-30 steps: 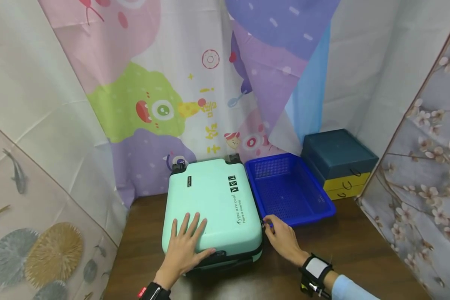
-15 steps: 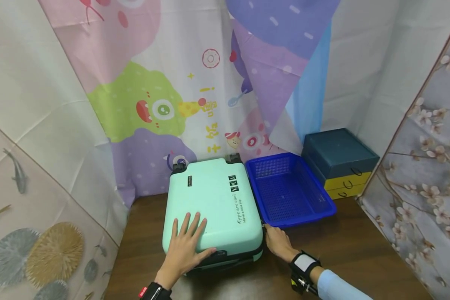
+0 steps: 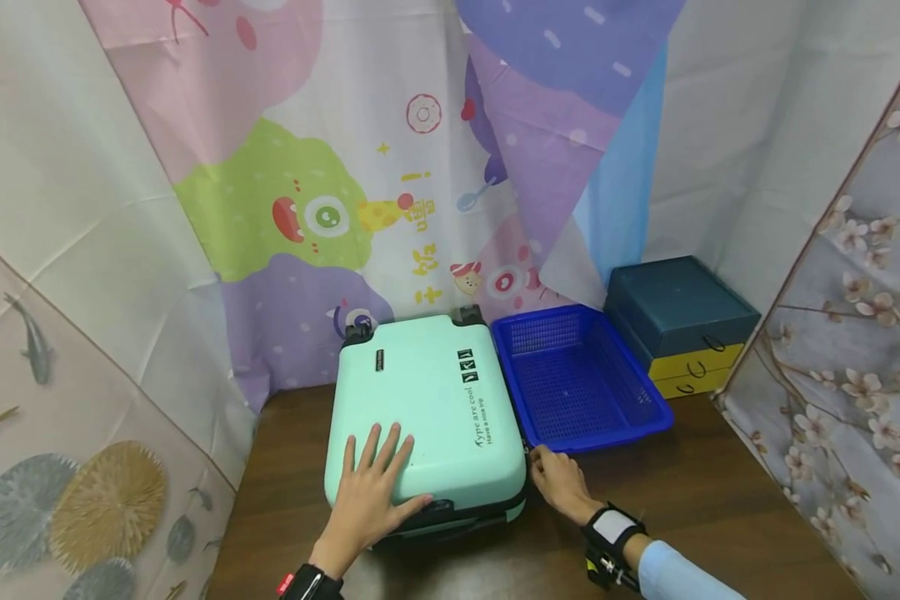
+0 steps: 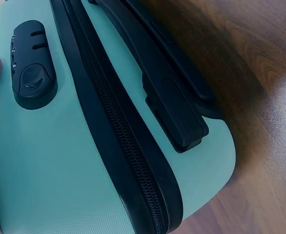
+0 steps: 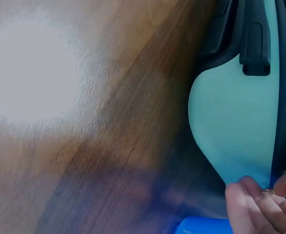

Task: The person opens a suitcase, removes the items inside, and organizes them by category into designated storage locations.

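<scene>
A mint-green hard-shell suitcase (image 3: 420, 400) lies flat on the table, its black wheels at the back. My left hand (image 3: 367, 496) rests on the lid near the front edge with fingers spread. Below that hand, the left wrist view shows a black combination lock (image 4: 34, 63), the closed zipper (image 4: 118, 122) and a black carry handle (image 4: 170, 102). At the suitcase's front right side my right hand (image 3: 561, 483) pinches a small metal zipper pull (image 5: 267, 191) between thumb and curled fingers. Those fingers partly hide the pull.
A blue plastic basket (image 3: 581, 443) stands close along the suitcase's right side, just behind the right hand. Stacked boxes, a dark teal one (image 3: 682, 304) over yellow ones (image 3: 690, 375), are at the back right. Printed curtains (image 3: 330, 250) enclose the brown wooden table (image 3: 667, 483).
Over the last second my right hand and wrist have shifted slightly left and toward the front along the suitcase's side. The left hand and suitcase have stayed put.
</scene>
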Demonstrator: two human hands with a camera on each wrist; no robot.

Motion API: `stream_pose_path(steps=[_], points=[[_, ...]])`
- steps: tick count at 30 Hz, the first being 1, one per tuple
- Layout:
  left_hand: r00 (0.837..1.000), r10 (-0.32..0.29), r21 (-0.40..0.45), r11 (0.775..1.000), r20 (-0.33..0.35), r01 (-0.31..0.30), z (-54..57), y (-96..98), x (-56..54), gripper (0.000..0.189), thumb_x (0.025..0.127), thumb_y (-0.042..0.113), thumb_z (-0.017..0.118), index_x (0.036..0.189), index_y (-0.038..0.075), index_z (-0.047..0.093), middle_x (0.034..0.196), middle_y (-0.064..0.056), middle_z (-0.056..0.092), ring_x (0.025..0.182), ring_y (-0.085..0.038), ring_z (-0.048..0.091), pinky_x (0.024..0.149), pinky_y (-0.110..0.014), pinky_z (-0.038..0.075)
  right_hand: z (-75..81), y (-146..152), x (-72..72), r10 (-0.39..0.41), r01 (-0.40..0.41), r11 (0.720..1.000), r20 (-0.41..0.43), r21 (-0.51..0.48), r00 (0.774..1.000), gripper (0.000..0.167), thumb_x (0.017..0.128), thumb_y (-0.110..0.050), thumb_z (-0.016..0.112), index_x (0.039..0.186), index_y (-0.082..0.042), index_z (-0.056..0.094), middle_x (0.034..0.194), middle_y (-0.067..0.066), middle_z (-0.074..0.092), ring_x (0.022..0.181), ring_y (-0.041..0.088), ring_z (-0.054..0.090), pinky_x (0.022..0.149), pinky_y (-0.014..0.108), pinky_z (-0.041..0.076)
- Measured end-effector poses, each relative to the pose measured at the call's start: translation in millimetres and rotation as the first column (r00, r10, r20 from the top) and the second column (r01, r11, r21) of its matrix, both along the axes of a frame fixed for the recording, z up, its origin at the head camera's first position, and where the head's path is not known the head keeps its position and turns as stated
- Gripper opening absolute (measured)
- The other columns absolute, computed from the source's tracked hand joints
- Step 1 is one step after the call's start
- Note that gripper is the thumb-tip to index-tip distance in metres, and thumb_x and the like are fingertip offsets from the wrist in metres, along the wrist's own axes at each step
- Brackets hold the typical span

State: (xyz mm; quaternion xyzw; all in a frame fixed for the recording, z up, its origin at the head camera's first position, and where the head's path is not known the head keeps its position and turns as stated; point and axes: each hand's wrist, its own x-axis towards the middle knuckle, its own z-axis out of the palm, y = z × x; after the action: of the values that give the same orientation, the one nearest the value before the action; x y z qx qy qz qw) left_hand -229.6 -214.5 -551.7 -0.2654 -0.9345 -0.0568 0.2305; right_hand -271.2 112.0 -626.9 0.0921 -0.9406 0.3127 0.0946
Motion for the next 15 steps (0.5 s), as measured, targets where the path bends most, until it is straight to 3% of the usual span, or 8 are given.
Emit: stream_pose_path(steps=[8, 12, 15], points=[[1.000, 0.010, -0.008, 1.000, 0.010, -0.010, -0.2, -0.4, 1.6, 0.088, 0.083, 0.073, 0.056, 0.147, 0.012, 0.049, 0.154, -0.015, 0.039, 0.140, -0.043, 0.033, 0.106, -0.070, 0.019, -1.2, 8, 0.4, 0.073, -0.068, 0.997, -0.110, 0.044, 0.991, 0.014, 0.082, 0.000, 0.067, 0.093, -0.007, 0.073, 0.073, -0.003, 0.063, 0.061, 0.013, 0.054, 0.053, 0.039, 0.047], [1.000, 0.010, -0.016, 1.000, 0.018, -0.010, 1.2, 0.1, 0.8, 0.088, 0.083, 0.072, 0.058, 0.147, 0.012, 0.049, 0.154, -0.015, 0.039, 0.140, -0.043, 0.032, 0.106, -0.070, 0.019, 3.6, 16, 2.0, 0.170, -0.156, 0.982, -0.153, 0.103, 0.973, 0.015, 0.083, 0.002, 0.068, 0.096, -0.005, 0.073, 0.081, 0.002, 0.069, 0.067, 0.019, 0.063, 0.056, 0.041, 0.050], [1.000, 0.012, -0.021, 1.000, 0.028, -0.011, 3.2, 0.5, 0.6, 0.088, 0.082, 0.071, 0.060, 0.146, 0.012, 0.049, 0.153, -0.016, 0.039, 0.140, -0.043, 0.033, 0.105, -0.071, 0.019, 12.1, 23, 4.4, 0.273, -0.251, 0.956, -0.145, 0.152, 0.951, 0.016, 0.084, 0.002, 0.068, 0.099, -0.003, 0.072, 0.086, 0.007, 0.071, 0.073, 0.025, 0.068, 0.057, 0.043, 0.051]])
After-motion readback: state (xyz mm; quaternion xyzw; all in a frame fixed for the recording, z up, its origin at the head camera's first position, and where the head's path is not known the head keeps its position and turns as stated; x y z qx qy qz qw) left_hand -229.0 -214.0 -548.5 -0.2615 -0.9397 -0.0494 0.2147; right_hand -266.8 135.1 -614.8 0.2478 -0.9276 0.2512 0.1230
